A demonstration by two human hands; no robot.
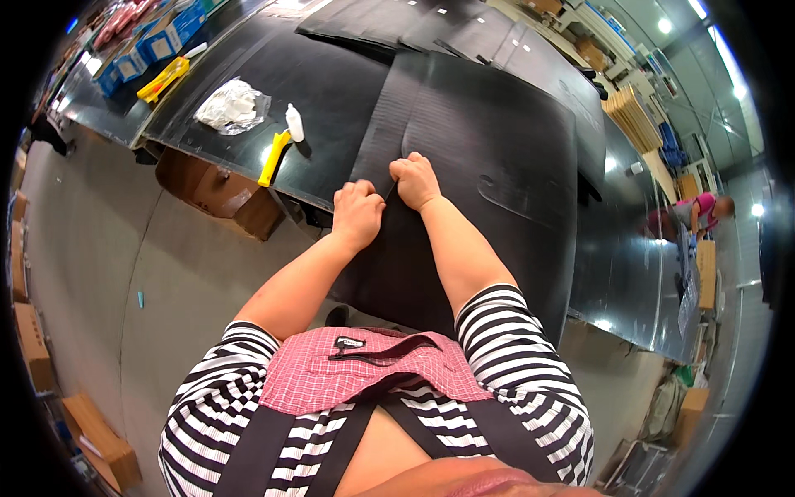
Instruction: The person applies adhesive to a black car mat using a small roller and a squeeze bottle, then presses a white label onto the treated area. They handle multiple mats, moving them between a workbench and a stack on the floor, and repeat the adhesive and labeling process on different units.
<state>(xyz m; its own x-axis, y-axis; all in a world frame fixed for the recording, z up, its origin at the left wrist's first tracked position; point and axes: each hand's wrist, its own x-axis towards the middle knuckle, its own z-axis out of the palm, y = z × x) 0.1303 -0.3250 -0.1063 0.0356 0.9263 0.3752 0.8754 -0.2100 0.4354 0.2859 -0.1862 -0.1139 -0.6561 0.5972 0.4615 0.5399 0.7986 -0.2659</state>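
Observation:
A large black plastic sheet [505, 124] with cut slots and a crease lies on the dark table [323, 74] in front of me, its near part hanging toward my body. My left hand [358, 214] is closed, its fingers curled at the sheet's left part near a cut line. Slightly farther off and to the right, my right hand [416, 180] pinches the sheet beside the same line. The two hands are close together but apart. Both sets of fingertips are partly hidden.
Left of the sheet lie a yellow-handled tool [275, 159], a small white bottle [295, 123] and a clear bag of white material [232, 106]. More black sheets [472, 29] rest at the back. A cardboard box [207, 186] sits below the table. A person [704, 214] is at far right.

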